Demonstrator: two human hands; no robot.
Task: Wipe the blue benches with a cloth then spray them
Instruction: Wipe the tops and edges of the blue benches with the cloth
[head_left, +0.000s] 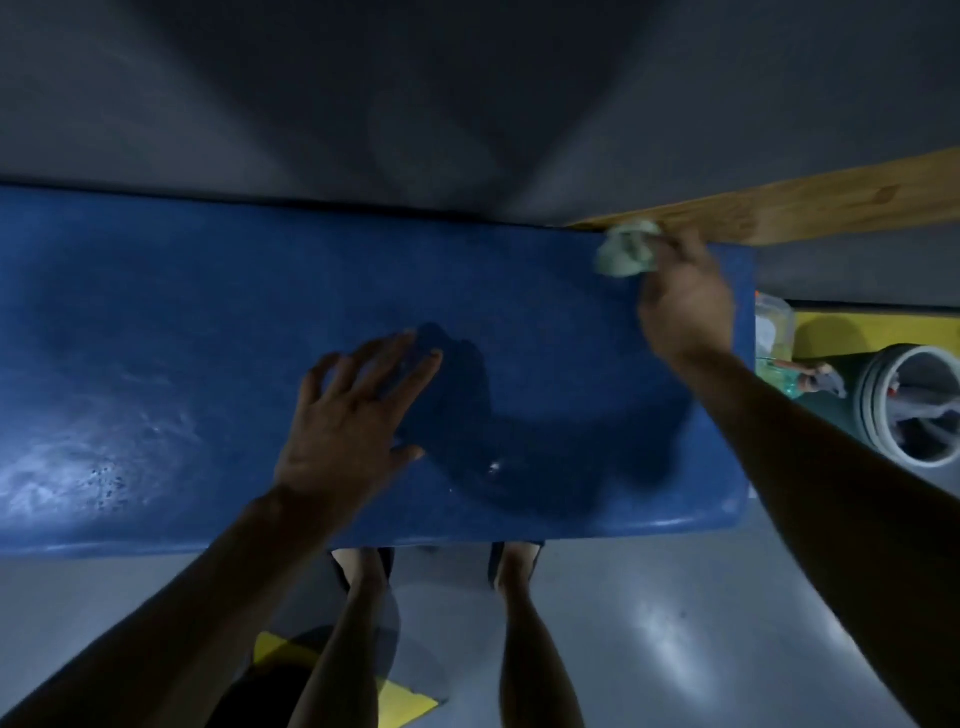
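- Both bare legs and forearms sit closest to the lens, reaching down over the near edge of the blue worktop (208, 291).
- Right hand (685, 306): its grip is clenched around a crumpled pale-green cloth (626, 249), which bulges out past the fingers at the far right corner of the worktop, touching or just beside the wooden plank (779, 208) that runs along the back edge.
- Left hand (353, 415): released, fingers spread and straight, resting flat near the middle of the worktop and holding nothing; it looks to be bracing the body.
- Judged step: wiping is under way; spraying is not yet begun.
- Doing it well: I would flatten the bunched cloth a little so more fabric meets the surface, then draw it in long overlapping strokes from the back edge toward the near edge.
- Corner and the seam under the plank call for fingertip pressure, since dirt tends to gather there.
- Left portion of the worktop shows pale streaks and small droplets under the glare, so it likely needs a pass too.
- Bracing hand should shift aside before the cloth reaches it, or a patch stays unwiped.
- Beyond the right end, on the floor, stands what looks like a clear spray bottle (776, 338) beside a grey rolled mat (914, 405); blur keeps me from being sure of the bottle.
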